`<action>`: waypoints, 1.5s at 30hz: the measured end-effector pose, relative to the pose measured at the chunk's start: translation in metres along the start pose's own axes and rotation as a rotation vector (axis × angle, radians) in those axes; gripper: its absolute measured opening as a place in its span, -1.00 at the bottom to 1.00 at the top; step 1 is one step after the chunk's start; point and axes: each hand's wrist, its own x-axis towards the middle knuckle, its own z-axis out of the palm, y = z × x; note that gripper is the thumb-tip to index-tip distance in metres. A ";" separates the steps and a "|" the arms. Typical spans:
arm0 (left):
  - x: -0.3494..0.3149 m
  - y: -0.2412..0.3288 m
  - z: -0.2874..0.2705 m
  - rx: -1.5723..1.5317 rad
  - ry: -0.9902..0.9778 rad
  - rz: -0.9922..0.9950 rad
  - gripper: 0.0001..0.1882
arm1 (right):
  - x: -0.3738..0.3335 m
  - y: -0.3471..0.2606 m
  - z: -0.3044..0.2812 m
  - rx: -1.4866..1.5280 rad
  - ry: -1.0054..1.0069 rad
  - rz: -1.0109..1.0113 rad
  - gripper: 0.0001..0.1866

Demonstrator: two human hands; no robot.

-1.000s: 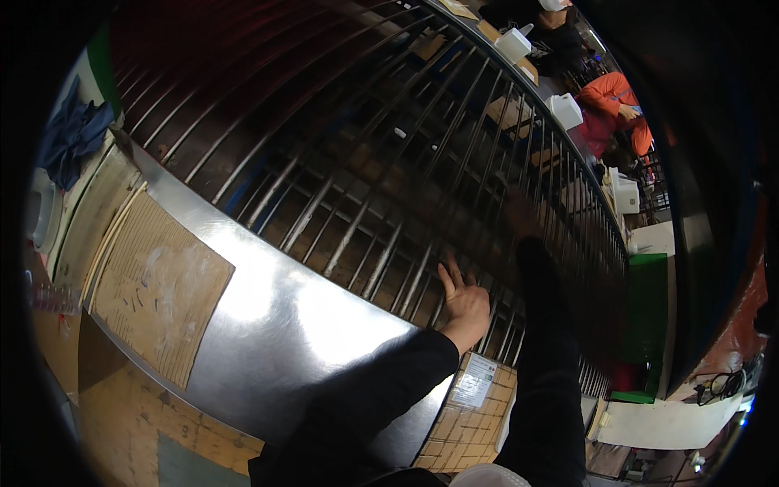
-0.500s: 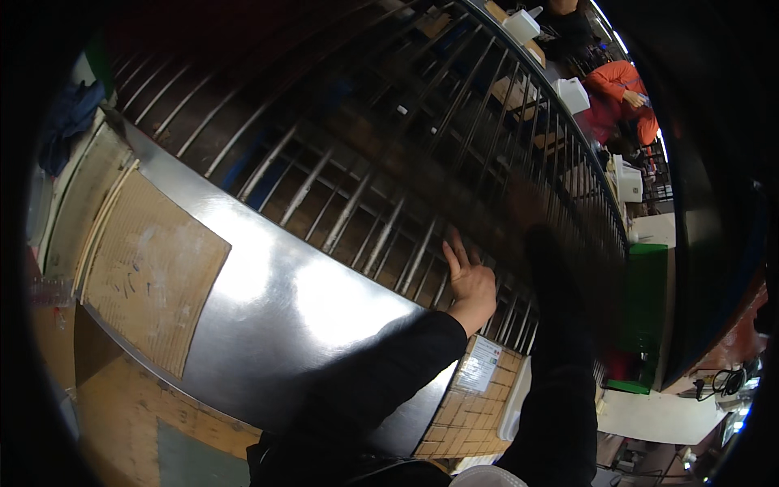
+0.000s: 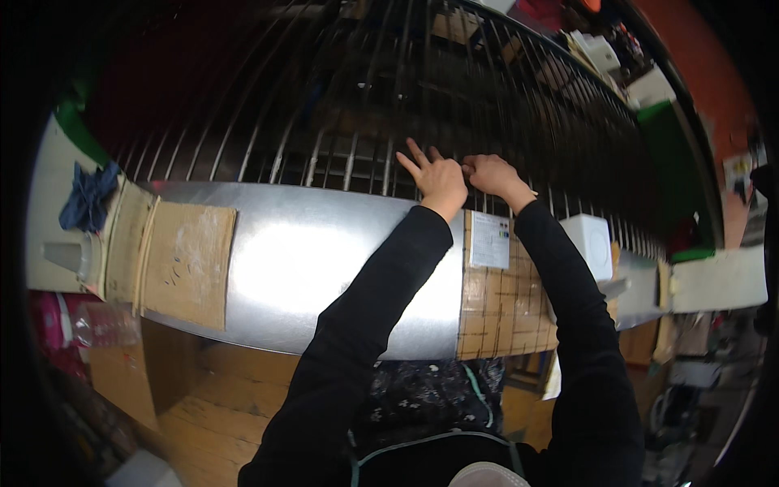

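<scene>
My left hand (image 3: pixel 443 183) and my right hand (image 3: pixel 493 175) are close together above a slatted rack of metal bars (image 3: pixel 349 162), just past the far edge of a shiny metal worktop (image 3: pixel 324 252). The outer fingers of my left hand fan out, while its thumb and index side is bent toward the right hand and mostly hidden. My right hand is curled, its fingertips pinched beside the left hand. Anything between the fingertips is too small or dark to make out. Below the hands, a patterned cardboard sheet (image 3: pixel 507 300) carries a white printed label (image 3: pixel 489 241).
A plain cardboard piece (image 3: pixel 191 264) covers the worktop's left end. A dark blue cloth (image 3: pixel 88 197) and a clear plastic bottle (image 3: pixel 105 323) are farther left. By my right forearm stands a white plastic container (image 3: pixel 588 246). Green panels (image 3: pixel 673 154) stand at the right.
My view has turned and levelled, so the worktop now lies nearly straight across. My right hand, blurred and farther out before, has come back beside my left hand.
</scene>
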 end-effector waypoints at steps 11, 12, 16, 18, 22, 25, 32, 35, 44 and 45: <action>-0.011 0.005 -0.003 0.122 0.045 0.053 -0.51 | -0.069 0.018 0.017 0.384 0.374 0.222 -0.76; -0.012 0.008 -0.002 0.134 0.177 0.103 -0.54 | -0.068 0.024 0.017 0.405 0.410 0.291 -0.75; -0.021 0.022 0.003 0.012 0.261 0.183 -0.67 | -0.066 0.042 0.019 0.457 0.480 0.462 -0.74; -0.026 0.035 0.006 0.003 0.168 0.218 -0.70 | -0.067 0.044 0.021 0.477 0.483 0.459 -0.75; -0.020 0.050 0.004 -0.039 -0.115 0.106 -0.60 | -0.068 0.045 0.020 0.600 0.611 0.412 -0.77; -0.006 0.054 0.006 -0.048 -0.186 0.041 -0.61 | -0.068 0.049 0.014 0.700 0.869 0.355 -0.79; 0.010 0.050 0.021 -0.080 -0.275 -0.060 -0.72 | -0.071 0.045 0.005 0.722 0.985 0.248 -0.79; 0.006 0.049 0.018 -0.071 -0.253 -0.027 -0.73 | -0.073 0.040 0.004 0.883 1.047 0.237 -0.78; 0.001 0.080 0.023 -0.229 -0.242 0.004 -0.72 | -0.064 0.047 0.007 0.688 1.247 0.046 -0.87; 0.004 0.083 0.026 -0.239 -0.288 0.010 -0.72 | -0.063 0.050 0.009 0.637 1.218 0.065 -0.88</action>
